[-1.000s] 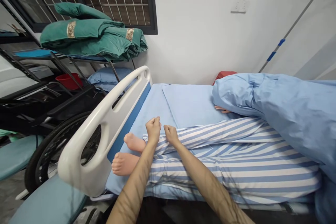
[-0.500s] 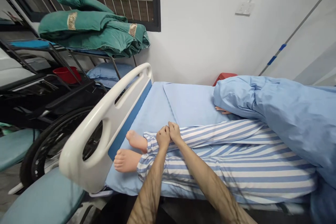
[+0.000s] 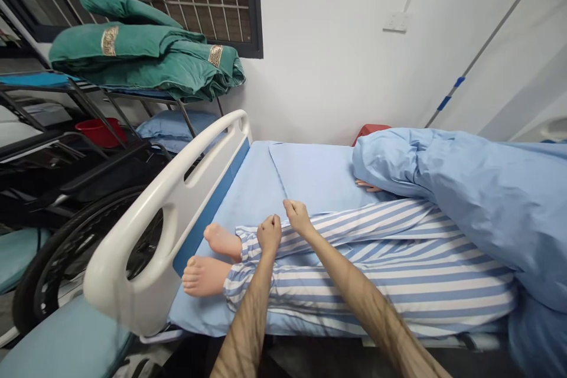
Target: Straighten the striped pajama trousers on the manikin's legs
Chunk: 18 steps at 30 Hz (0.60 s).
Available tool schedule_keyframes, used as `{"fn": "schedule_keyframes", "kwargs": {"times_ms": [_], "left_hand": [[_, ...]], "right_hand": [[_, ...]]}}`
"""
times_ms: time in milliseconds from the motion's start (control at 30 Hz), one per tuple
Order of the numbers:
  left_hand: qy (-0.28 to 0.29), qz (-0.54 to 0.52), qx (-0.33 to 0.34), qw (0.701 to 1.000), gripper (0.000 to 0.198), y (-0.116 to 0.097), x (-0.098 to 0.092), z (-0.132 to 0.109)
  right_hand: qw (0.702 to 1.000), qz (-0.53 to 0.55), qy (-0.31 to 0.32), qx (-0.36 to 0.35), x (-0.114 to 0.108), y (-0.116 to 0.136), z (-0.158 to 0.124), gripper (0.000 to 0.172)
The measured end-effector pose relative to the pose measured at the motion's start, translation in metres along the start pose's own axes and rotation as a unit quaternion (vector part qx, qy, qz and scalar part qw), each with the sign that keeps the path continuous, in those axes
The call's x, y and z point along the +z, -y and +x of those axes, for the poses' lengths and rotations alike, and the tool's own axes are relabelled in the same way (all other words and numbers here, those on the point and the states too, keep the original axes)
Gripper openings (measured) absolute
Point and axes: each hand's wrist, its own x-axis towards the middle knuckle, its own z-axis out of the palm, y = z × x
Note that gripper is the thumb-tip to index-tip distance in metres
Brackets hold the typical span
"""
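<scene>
A manikin with jointed-looking bare feet lies on the bed in blue-and-white striped trousers. My left hand is a fist over the shin of its farther leg, just above the ankle. Slightly farther away and to the right, my right hand is also curled into a fist over that leg's far edge. A small gap separates the two fists, and nothing shows in either. Whether they touch the trouser cloth I cannot tell. The manikin's hand peeks from under a bunched light blue quilt.
The bed's white footboard rises at the left, with a wheelchair wheel behind it. Green folded bedding lies on a rack by the barred window. An IV pole stands at the right, near a red object behind the bed.
My fists, touching side by side before, have come apart; the right one is now a little higher and separate from the left. The view has shifted slightly to the right.
</scene>
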Motion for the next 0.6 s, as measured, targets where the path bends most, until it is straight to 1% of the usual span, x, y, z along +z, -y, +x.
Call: {"fn": "schedule_keyframes", "kwargs": {"times_ms": [133, 200, 300, 367, 433, 500, 600], "left_hand": [[-0.005, 0.002, 0.006, 1.000, 0.038, -0.002, 0.002, -0.001], [-0.005, 0.007, 0.000, 1.000, 0.037, -0.003, 0.003, -0.002], [0.016, -0.021, -0.006, 1.000, 0.038, -0.003, 0.002, 0.001], [0.013, -0.071, -0.009, 0.997, 0.038, -0.005, -0.002, 0.006], [-0.017, -0.136, -0.017, 0.990, 0.037, -0.014, -0.010, 0.013], [-0.040, -0.212, -0.025, 0.976, 0.036, -0.028, -0.020, 0.020], [-0.025, -0.317, -0.012, 0.948, 0.036, -0.051, -0.026, 0.025]], "right_hand": [[1.000, -0.018, 0.012, 0.023, 0.011, -0.037, -0.014, 0.044], [1.000, -0.017, 0.007, 0.022, 0.014, -0.046, -0.015, 0.044], [1.000, -0.004, -0.006, 0.025, 0.013, -0.047, -0.013, 0.045], [0.999, 0.011, -0.009, 0.034, 0.012, -0.045, -0.012, 0.046], [0.999, 0.024, -0.008, 0.041, 0.010, -0.044, -0.011, 0.046], [0.998, 0.037, -0.009, 0.050, 0.009, -0.044, -0.010, 0.045], [0.996, 0.053, -0.012, 0.064, 0.009, -0.044, -0.009, 0.045]]}}
